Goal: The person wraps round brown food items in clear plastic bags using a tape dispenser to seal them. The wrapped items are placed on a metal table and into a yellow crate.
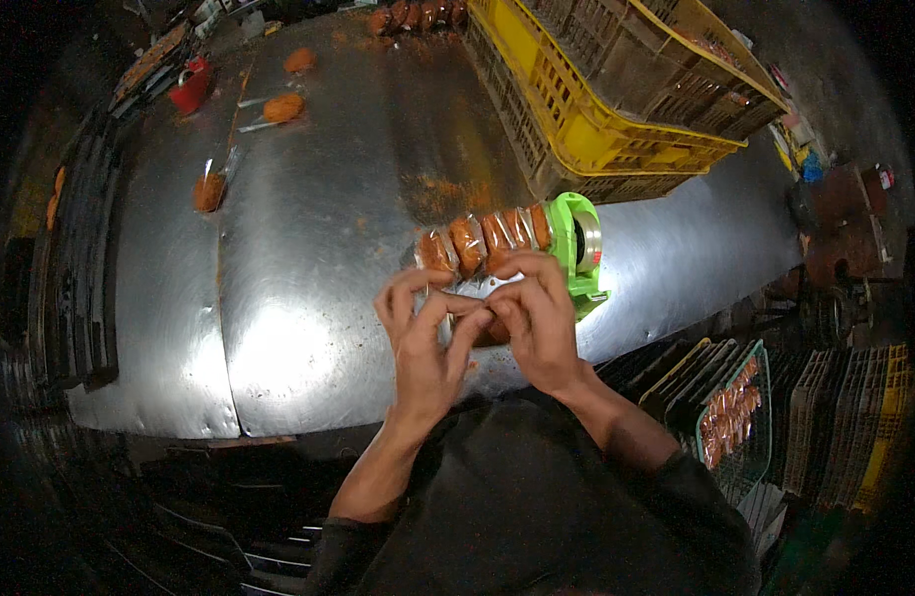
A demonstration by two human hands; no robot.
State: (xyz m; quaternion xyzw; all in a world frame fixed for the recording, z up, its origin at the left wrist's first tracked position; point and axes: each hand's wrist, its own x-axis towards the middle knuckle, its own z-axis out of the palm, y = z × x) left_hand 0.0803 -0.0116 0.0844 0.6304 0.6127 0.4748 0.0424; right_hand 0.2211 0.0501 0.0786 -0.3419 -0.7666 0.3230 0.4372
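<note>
Both my hands meet over the near side of the metal table. My left hand (424, 348) is closed, thumb and fingers pinched together. My right hand (543, 333) pinches from the other side, its fingertips almost touching the left ones. Between them they grip the gathered end of a clear plastic bag (489, 286), and an orange-brown lump (498, 332) shows just below the fingers, mostly hidden. Beyond my fingertips stands a row of orange-brown rounded pieces (467, 244) in clear wrap. Right of the row sits a bright green tape dispenser (564, 230) with a tape roll (589, 241).
A stack of yellow and brown plastic crates (601, 134) rises at the far right of the table (308, 258). Several loose bagged pieces (283, 108) lie far left, near a red object (190, 86). At right, a wire basket (732, 422) holds wrapped pieces beside more crates (825, 422).
</note>
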